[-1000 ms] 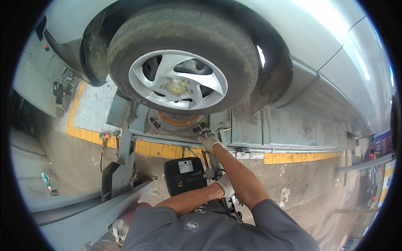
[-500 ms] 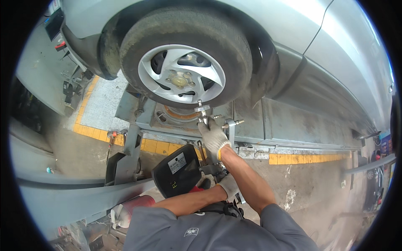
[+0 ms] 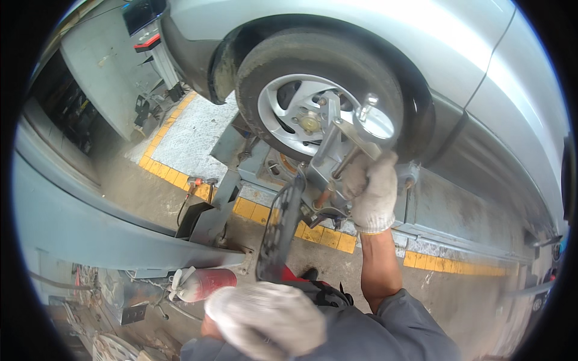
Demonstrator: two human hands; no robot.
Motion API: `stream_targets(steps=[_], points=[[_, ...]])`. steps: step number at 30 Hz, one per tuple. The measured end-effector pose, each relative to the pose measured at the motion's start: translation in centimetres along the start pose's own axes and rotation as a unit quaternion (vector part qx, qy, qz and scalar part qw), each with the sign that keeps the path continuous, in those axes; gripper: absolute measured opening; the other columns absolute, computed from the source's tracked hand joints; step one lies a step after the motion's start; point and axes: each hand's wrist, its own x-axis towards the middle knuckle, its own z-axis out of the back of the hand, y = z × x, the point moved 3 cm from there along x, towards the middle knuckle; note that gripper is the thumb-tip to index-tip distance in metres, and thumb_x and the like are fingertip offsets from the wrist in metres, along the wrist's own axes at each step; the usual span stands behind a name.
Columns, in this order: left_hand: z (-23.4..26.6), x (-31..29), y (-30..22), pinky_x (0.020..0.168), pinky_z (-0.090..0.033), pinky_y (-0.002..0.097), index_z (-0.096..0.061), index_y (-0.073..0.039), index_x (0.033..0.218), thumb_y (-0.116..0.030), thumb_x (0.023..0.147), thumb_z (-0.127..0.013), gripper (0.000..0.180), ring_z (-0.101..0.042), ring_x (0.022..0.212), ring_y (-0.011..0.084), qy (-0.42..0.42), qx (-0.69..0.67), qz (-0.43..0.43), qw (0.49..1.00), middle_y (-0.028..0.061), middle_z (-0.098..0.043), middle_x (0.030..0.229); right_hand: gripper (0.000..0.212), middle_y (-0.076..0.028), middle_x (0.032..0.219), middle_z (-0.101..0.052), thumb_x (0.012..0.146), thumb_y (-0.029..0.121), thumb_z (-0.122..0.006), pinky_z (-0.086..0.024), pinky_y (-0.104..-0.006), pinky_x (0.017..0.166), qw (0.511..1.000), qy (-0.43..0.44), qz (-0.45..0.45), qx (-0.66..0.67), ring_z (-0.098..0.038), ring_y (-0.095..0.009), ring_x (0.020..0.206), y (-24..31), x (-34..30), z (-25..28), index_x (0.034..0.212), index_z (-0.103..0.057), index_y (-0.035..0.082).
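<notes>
My right hand [image 3: 373, 192], in a pale knitted glove, is wrapped round a metal wheel clamp [image 3: 328, 147] with a round silver knob [image 3: 376, 123]. The clamp stands before the front wheel [image 3: 313, 123] of a silver car and hides part of its rim; whether it touches the rim I cannot tell. A black target panel [image 3: 280, 225] on the clamp's left side is turned nearly edge-on. My left hand [image 3: 265, 319], also gloved, is close to my body, apart from the clamp, and smeared by motion; its fingers cannot be made out.
The tyre stands above a round turn plate [image 3: 289, 171] on a grey lift platform [image 3: 445, 198]. Yellow painted blocks [image 3: 337, 239] edge the floor. At left are a grey lift post [image 3: 108, 210], a red fire extinguisher [image 3: 208, 283] and a monitor [image 3: 141, 15].
The clamp has come up in front of the wheel, and its black panel has swung from face-on to edge-on. My left hand has left the clamp and moved back left. My view has shifted left.
</notes>
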Motion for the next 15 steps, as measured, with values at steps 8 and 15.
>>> stream_targets(steps=[8,15], points=[[9.6,-14.0,6.7,0.110,-0.053,0.0455,-0.071,-0.007,0.132,-0.049,0.119,-0.054,0.048,-0.071,0.119,0.0275,-0.668,0.102,0.006,0.737,0.0143,-0.075,0.128,0.050,0.004,0.059,-0.040,0.117,0.056,-0.058,-0.023,-0.0310,0.045,0.990,-0.022,-0.075,0.117,-0.033,-0.008,0.047,-3.0,2.7,0.8,0.095,-0.054,0.012],[14.5,-21.9,32.8,0.125,-0.043,0.0547,-0.045,-0.002,0.169,-0.091,0.104,-0.041,0.110,-0.055,0.146,0.0380,-0.642,-0.338,0.301,0.619,0.0185,-0.050,0.172,0.072,0.008,0.052,-0.026,0.109,0.081,-0.039,-0.018,-0.0309,0.040,0.978,0.036,-0.088,0.187,-0.023,-0.011,0.040,-6.9,3.9,2.9,0.100,-0.062,0.013]])
